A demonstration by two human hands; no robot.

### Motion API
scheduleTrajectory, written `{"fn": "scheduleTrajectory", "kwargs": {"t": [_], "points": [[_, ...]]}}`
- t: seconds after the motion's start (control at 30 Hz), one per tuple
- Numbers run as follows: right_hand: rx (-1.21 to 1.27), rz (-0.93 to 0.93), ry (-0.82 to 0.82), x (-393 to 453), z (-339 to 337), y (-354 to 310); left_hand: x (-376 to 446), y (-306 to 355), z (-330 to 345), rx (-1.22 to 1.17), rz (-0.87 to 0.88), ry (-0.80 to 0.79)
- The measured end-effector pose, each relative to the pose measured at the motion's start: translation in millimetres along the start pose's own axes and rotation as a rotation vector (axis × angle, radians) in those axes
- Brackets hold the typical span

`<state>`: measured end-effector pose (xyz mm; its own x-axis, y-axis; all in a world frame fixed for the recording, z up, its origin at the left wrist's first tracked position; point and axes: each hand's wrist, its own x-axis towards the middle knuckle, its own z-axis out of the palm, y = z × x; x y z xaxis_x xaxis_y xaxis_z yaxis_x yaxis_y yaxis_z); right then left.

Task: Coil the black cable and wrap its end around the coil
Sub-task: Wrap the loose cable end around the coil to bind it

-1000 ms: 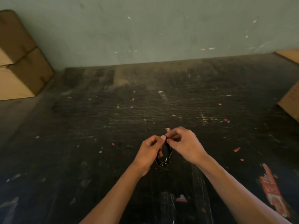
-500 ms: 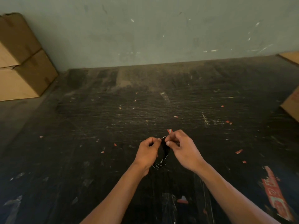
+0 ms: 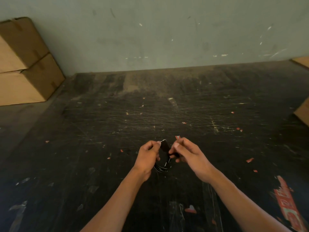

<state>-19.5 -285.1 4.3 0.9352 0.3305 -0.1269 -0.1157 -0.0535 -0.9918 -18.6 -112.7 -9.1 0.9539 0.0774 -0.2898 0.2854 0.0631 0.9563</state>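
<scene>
A small coil of black cable (image 3: 163,160) hangs between my two hands above the dark, scratched table (image 3: 117,131). My left hand (image 3: 148,158) pinches the coil's upper left side, and the loops droop below its fingers. My right hand (image 3: 189,155) pinches the cable's black end on the coil's right side, slightly apart from the left hand. The black cable blends into the black tabletop, so how its end lies on the coil is hard to make out.
Two stacked cardboard boxes (image 3: 23,64) stand at the back left against the grey wall. More cardboard (image 3: 302,113) juts in at the right edge. A torn red label (image 3: 287,203) and small red scraps lie on the tabletop.
My hands have drawn a little apart. The right hand has pulled the cable's end out to the right of the coil, while the left keeps hold of the coil.
</scene>
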Motion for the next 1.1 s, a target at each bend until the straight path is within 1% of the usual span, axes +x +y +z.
{"fn": "scheduleTrajectory", "kwargs": {"t": [0.1,0.27,0.37,0.43,0.53,0.6,0.7,0.9,1.0,1.1], "points": [[0.106,0.153,0.067,3.4,5.4,5.5,-0.5,-1.4,-1.2,0.025,0.034,-0.024],[0.232,0.322,0.125,4.7,13.7,12.8,-0.2,-2.3,-1.6,0.002,0.032,-0.057],[0.265,0.362,0.073,2.9,11.2,14.1,-0.2,-2.0,-3.6,-0.155,0.026,-0.115],[0.277,0.369,0.084,2.9,8.4,16.1,0.5,-1.0,-5.3,-0.263,0.006,-0.147],[0.257,0.425,0.127,3.9,4.0,22.7,3.5,-2.8,-10.0,-0.279,0.009,-0.177],[0.237,0.504,0.153,3.6,3.8,29.0,3.9,-4.2,-13.2,-0.192,0.030,-0.183],[0.245,0.596,0.185,3.9,8.2,36.6,1.5,-3.0,-13.2,0.047,0.066,-0.181],[0.249,0.631,0.172,4.4,20.5,38.2,-0.2,-3.1,-11.6,0.437,0.208,-0.146],[0.274,0.667,0.195,4.6,24.1,39.8,-0.5,-5.8,-12.6,0.489,0.258,-0.118],[0.371,0.741,0.259,6.2,28.8,43.4,1.8,-12.1,-10.2,0.554,0.296,-0.028]]}}
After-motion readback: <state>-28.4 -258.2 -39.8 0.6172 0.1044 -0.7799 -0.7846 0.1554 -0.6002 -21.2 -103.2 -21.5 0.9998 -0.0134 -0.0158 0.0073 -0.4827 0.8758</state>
